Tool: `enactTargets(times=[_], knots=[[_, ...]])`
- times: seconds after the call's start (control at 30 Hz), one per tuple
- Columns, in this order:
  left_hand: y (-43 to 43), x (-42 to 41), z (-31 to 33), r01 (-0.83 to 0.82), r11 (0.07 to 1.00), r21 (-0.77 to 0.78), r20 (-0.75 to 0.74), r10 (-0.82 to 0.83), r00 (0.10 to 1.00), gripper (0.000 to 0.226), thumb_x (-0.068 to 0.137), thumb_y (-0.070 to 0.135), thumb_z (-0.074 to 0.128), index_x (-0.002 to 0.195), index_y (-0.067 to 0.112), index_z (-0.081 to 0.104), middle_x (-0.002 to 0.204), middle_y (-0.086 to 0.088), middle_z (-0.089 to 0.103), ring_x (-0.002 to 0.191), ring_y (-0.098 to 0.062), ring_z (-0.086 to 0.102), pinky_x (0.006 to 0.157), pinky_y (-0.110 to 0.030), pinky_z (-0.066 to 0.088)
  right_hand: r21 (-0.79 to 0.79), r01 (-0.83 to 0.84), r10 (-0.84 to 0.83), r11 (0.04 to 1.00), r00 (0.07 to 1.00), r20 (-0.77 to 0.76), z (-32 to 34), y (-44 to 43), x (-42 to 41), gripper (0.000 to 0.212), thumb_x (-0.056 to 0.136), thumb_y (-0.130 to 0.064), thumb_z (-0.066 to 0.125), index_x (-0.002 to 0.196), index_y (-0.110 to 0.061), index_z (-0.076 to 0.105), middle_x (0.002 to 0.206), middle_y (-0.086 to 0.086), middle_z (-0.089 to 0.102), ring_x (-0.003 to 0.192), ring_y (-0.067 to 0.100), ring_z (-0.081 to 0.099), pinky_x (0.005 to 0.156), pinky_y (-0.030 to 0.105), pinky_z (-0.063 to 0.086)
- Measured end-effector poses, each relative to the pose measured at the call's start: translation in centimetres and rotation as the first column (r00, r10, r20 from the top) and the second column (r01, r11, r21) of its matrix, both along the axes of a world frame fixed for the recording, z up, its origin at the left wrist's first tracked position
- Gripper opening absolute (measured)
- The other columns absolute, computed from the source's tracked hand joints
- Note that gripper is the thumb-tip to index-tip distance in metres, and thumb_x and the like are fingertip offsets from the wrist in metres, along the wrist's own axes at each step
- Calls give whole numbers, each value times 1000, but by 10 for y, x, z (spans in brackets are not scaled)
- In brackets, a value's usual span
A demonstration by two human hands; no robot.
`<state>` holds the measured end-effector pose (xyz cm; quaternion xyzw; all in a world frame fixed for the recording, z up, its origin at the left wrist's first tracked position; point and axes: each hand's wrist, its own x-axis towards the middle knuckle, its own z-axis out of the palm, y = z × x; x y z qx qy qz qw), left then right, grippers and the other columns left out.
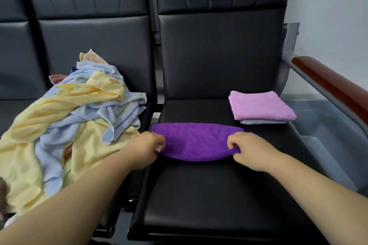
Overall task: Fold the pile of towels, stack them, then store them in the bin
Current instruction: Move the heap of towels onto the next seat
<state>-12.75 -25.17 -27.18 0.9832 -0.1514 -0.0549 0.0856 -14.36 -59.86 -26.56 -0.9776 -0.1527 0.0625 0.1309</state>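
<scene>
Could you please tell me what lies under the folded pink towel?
Under the pink towel lies a folded pale blue towel; only its front edge shows. The rest is covered, and the stack rests on the black seat.

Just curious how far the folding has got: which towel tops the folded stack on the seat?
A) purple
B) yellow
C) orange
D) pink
D, the pink towel lies folded atop a pale blue towel, while the left hand and right hand pinch the purple towel.

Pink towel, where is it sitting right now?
Head view: the pink towel lies folded on a pale blue towel at the back right of the seat, beside the armrest and beyond the purple towel.
</scene>
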Motion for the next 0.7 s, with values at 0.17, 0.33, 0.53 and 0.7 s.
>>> enactTargets(times=[0.17, 0.33, 0.53, 0.7], knots=[[5, -6, -2, 46, 998, 31, -149, -41, 988, 23, 64, 18, 54, 69, 38, 45, 79, 11, 59, 80, -15, 56, 72, -32, 51, -9, -22, 21, 1000, 995, -100, -2, 1, -7, 19, 83, -18, 64, 84, -34, 55, 100, -14, 58, 90, 7, 56, 81, 30, 51], [2, -13, 10, -13, 994, 104, -203, 34, 979, 30, 64, 62, 52, 67, 34, 59, 83, 11, 64, 87, -14, 59, 80, -35, 53, -1, -32, 31, 999, 985, -170, 3, 1, -13, 6, 81, -31, 66, 85, -33, 62, 100, -15, 62, 92, 7, 59, 86, 34, 54], [-41, -21, 11, -106, 987, 117, 21, 105, 994, 38, 92, 61, 53, 76, 28, 61, 98, 4, 53, 109, -25, 54, 96, -41, 48, 185, 111, -64, 977, 968, -242, 14, 7, -14, 26, 92, -30, 56, 79, -29, 78, 85, -16, 75, 86, 5, 68, 86, 34, 56], [-90, -28, 2, -118, 991, -71, 14, 119, 993, 34, 95, 56, 55, 114, 27, 56, 112, 1, 53, 112, -26, 54, 93, -44, 50, 235, 220, -210, 947, 976, -64, 3, 2, -3, 16, 90, -20, 63, 85, -33, 70, 95, -14, 67, 86, 4, 62, 76, 23, 48]])
